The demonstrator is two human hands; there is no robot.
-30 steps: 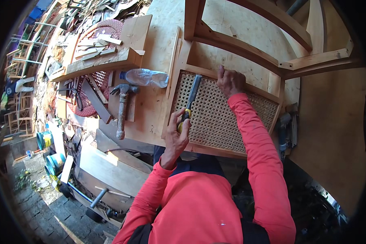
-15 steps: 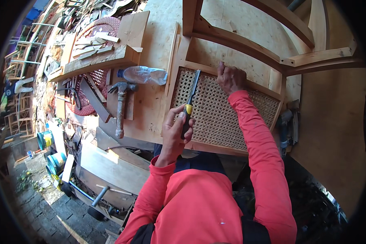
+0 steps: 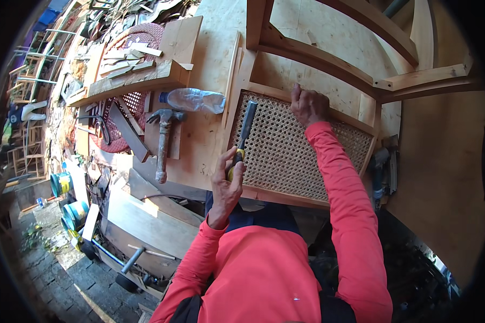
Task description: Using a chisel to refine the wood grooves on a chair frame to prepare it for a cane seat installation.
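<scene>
A chisel point(image 3: 247, 123) with a steel blade and yellow-and-black handle is in my left hand point(image 3: 227, 180), its blade angled up over the woven cane panel point(image 3: 269, 156). The panel sits in a wooden seat frame point(image 3: 364, 129) of a chair. My right hand point(image 3: 310, 107) is closed at the far rail of the panel, knuckles up; what its fingers grip is hidden. Left of the panel lie a crumpled plastic bottle point(image 3: 194, 100) and a claw hammer point(image 3: 163, 145) with a worn handle.
Boards and wood offcuts point(image 3: 124, 72) cover a red woven round piece point(image 3: 108, 140) at left. Chair framework point(image 3: 323, 56) rises at the back. A tool point(image 3: 380, 167) lies right of the seat. Buckets point(image 3: 62, 184) stand lower left; a partly seen person point(image 3: 29, 111) is at far left.
The chisel's blade tip has come down toward me since half a second ago, and my left hand has turned slightly around the handle. My right hand stays at the same rail.
</scene>
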